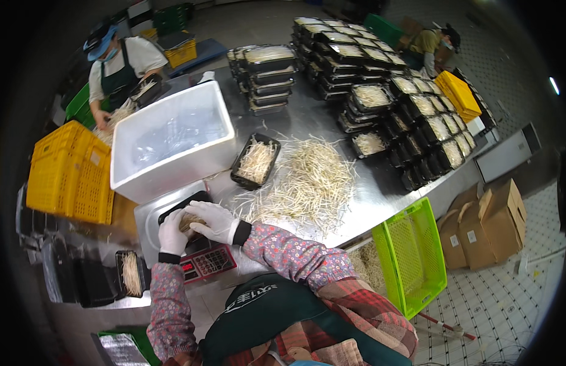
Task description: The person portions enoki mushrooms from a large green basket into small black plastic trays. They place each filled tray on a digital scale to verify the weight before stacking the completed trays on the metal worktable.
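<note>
Both of my hands wear white gloves and cup a bunch of bean sprouts between them. The sprouts are over a black plastic tray on the steel pan of a digital scale. My left hand is at the tray's near left side, its fingers against the sprouts. From the right, my right hand reaches over them with bent fingers; it hides part of the tray. The scale's keypad panel shows below my wrists. Beyond my right hand, a loose pile of sprouts covers part of the steel table.
A filled tray lies beside a white foam box. Stacked packed trays fill the far right. Left are yellow crates and black trays; a green crate stands right. Two people work across the table.
</note>
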Tool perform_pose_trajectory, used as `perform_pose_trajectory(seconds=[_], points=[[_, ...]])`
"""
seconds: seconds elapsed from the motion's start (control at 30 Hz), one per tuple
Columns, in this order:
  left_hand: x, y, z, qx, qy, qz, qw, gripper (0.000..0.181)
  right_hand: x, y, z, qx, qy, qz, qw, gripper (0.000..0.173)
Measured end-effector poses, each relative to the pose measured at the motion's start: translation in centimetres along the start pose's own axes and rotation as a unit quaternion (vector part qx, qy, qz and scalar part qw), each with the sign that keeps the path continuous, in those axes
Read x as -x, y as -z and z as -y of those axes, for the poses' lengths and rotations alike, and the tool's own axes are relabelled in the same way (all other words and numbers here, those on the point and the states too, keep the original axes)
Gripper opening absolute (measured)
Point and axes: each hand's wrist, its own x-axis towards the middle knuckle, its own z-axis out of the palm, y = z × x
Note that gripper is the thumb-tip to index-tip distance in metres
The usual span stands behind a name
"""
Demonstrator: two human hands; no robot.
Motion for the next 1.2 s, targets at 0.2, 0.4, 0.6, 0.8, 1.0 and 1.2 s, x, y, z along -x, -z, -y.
perform_pose_trajectory(seconds=[0.2, 0.4, 0.6, 0.8, 1.0, 1.2], points=[[0.1, 4.4, -7.0, 0.154, 0.035, -0.156, 0.975, 0.04, 8.3, 15.3, -10.2, 0.127, -0.122, -0.184, 0.967, 0.037], [0.6, 0.2, -14.9, 0.316, 0.007, 0.005, 0.949, 0.028, 15.3, 22.5, -21.7, 0.34, -0.507, -0.051, 0.79, 0.104], [2.3, -5.9, -17.6, 0.379, 0.064, 0.101, 0.918, 0.026, 20.0, 12.9, -14.5, 0.342, -0.291, 0.135, 0.883, 0.075], [2.8, -11.8, -18.9, 0.456, 0.174, 0.186, 0.853, 0.028, 22.0, 15.7, -13.4, 0.081, -0.204, 0.158, 0.963, 0.053], [2.0, -19.3, -19.6, 0.585, 0.312, 0.222, 0.715, 0.042, 18.9, 24.5, -20.0, 0.197, -0.378, -0.148, 0.892, 0.047], [1.0, -22.1, -20.5, 0.605, 0.354, 0.179, 0.69, 0.041, 17.1, 17.1, -17.1, 0.321, -0.33, 0.151, 0.875, 0.07]])
